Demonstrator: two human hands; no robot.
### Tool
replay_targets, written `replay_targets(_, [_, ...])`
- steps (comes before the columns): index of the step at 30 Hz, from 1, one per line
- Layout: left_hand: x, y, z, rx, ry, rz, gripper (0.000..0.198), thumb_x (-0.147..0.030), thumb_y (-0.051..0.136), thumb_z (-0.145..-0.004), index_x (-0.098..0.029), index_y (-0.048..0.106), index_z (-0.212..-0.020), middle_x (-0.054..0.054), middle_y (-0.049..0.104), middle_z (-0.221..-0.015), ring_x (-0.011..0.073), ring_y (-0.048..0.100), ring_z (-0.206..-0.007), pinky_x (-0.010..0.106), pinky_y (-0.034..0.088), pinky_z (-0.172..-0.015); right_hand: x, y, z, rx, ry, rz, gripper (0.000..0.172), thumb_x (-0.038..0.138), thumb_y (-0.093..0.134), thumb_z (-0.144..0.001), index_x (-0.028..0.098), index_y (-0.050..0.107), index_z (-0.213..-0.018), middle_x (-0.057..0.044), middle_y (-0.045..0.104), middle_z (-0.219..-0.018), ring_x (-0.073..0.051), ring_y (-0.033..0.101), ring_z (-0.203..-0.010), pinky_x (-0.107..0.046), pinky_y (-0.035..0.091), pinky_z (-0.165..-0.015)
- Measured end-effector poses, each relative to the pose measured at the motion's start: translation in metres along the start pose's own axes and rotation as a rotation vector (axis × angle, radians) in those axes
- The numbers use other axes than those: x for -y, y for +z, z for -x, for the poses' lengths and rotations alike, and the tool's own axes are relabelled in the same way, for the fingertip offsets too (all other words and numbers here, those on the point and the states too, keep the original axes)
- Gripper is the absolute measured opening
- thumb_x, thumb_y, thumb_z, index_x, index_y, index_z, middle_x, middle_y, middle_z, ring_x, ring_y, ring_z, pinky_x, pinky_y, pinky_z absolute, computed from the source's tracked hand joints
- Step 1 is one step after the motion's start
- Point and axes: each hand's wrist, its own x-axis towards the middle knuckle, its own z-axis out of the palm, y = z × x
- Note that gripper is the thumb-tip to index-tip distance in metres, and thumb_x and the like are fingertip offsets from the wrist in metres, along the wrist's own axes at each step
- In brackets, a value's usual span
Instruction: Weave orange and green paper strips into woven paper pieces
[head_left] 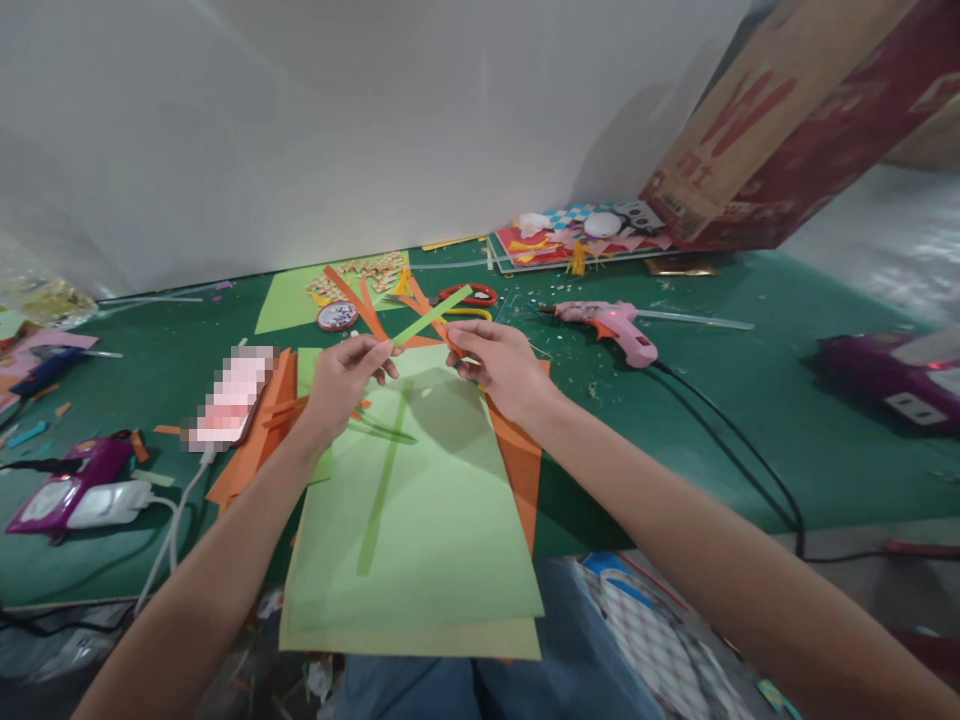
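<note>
My left hand [349,378] is closed in a pinch on the lower end of a light green paper strip [435,313], which slants up to the right. My right hand [499,362] pinches an orange paper strip [425,303] close beside it. More orange strips [358,303] fan out behind my left fingertips; whether that hand grips them too, I cannot tell. Below both hands lies a stack of light green paper sheets [450,520], overhanging the table's front edge. A darker green strip [386,480] rests lengthwise on the top sheet.
Red-handled scissors [480,295] lie behind my hands. A pink glue gun [619,325] with its cord is at right. At left are a phone [236,400] on a cable, orange paper [262,440] and a purple power strip [86,480]. A paper bag [757,130] stands back right.
</note>
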Motion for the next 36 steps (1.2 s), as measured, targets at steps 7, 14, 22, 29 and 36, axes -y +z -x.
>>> replay_targets(7, [0.002,0.0001,0.0019,0.086,-0.01,-0.147,0.026,-0.036,0.064,-0.076,-0.017,0.061,-0.059,0.001,0.064,-0.059,0.0095,0.052,-0.052,0.022,0.044,-0.053,-0.0018,0.0025,0.0053,0.099,-0.02,0.073,0.009,0.019,0.069,-0.063,0.017,0.061,-0.059,0.003,0.058,-0.061,-0.006,0.049,-0.052,-0.024,0.037,-0.052])
replay_targets(14, [-0.0005,0.0017,0.0015,0.079,-0.031,-0.141,0.022,-0.034,0.065,-0.075,-0.017,0.064,-0.061,0.001,0.064,-0.058,0.0104,0.055,-0.053,0.022,0.045,-0.053,-0.0017,0.0007,0.0012,0.189,0.142,-0.068,0.016,0.015,0.076,-0.051,0.016,0.066,-0.064,0.003,0.06,-0.06,-0.007,0.052,-0.054,-0.022,0.036,-0.05])
replay_targets(22, [0.0002,0.0016,0.0018,0.08,-0.017,-0.126,0.022,-0.035,0.067,-0.074,-0.018,0.066,-0.06,0.002,0.064,-0.057,0.0113,0.055,-0.052,0.023,0.044,-0.053,0.0013,0.0004,0.0064,0.257,0.116,-0.011,0.01,0.018,0.076,-0.058,0.018,0.067,-0.064,0.004,0.059,-0.058,-0.006,0.054,-0.055,-0.019,0.037,-0.049])
replay_targets(29, [0.0011,0.0001,0.0018,0.089,-0.044,-0.108,0.024,-0.038,0.067,-0.075,-0.017,0.067,-0.061,0.002,0.065,-0.06,0.0102,0.053,-0.051,0.022,0.042,-0.051,0.003,0.0017,0.0065,0.295,0.193,-0.094,0.023,0.008,0.071,-0.062,0.019,0.068,-0.082,0.003,0.065,-0.065,-0.007,0.057,-0.057,-0.016,0.039,-0.048])
replay_targets(36, [0.0044,-0.0004,-0.0013,0.059,-0.097,0.039,0.03,-0.043,0.073,-0.068,-0.016,0.064,-0.06,0.003,0.064,-0.06,0.0106,0.055,-0.053,0.023,0.044,-0.053,0.0052,-0.0007,0.0007,0.209,0.205,-0.173,0.013,0.002,0.068,-0.064,0.014,0.062,-0.066,0.003,0.059,-0.058,-0.004,0.054,-0.052,-0.013,0.038,-0.045])
